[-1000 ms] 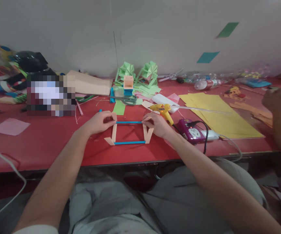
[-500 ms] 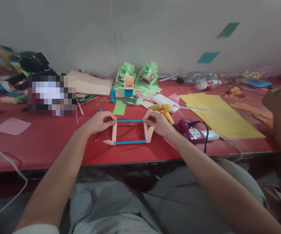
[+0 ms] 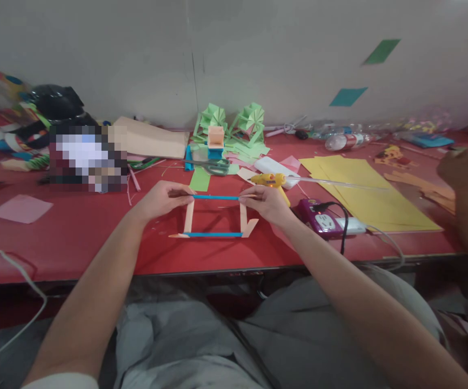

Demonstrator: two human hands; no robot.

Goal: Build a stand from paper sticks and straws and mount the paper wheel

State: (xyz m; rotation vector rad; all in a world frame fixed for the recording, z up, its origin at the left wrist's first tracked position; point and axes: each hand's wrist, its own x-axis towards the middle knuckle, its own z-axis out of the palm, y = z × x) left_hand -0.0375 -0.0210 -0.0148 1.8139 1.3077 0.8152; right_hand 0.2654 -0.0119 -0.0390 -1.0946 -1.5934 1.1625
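A rectangular paper frame (image 3: 213, 234) is held just in front of me over the red table. Two blue paper strips form its long sides and peach strips its short sides, with loose peach ends sticking out at the near corners. My left hand (image 3: 164, 201) pinches the far left corner between thumb and fingers. At the far right corner, my right hand (image 3: 267, 204) has the same kind of pinch. Right behind my right hand lies a yellow hot glue gun (image 3: 268, 180) with a clear glue stick in its back.
Scissors (image 3: 213, 166), green folded paper shapes (image 3: 251, 123) and a small peach-and-blue box (image 3: 215, 141) stand behind. A purple power strip (image 3: 319, 217) and yellow paper sheets (image 3: 374, 194) lie to the right. Another person's hand (image 3: 467, 170) is at the far right.
The frame has tilted and flattened slightly, its far blue strip a little higher and its near peach ends lying lower. Both hands keep their pinch on the far corners.
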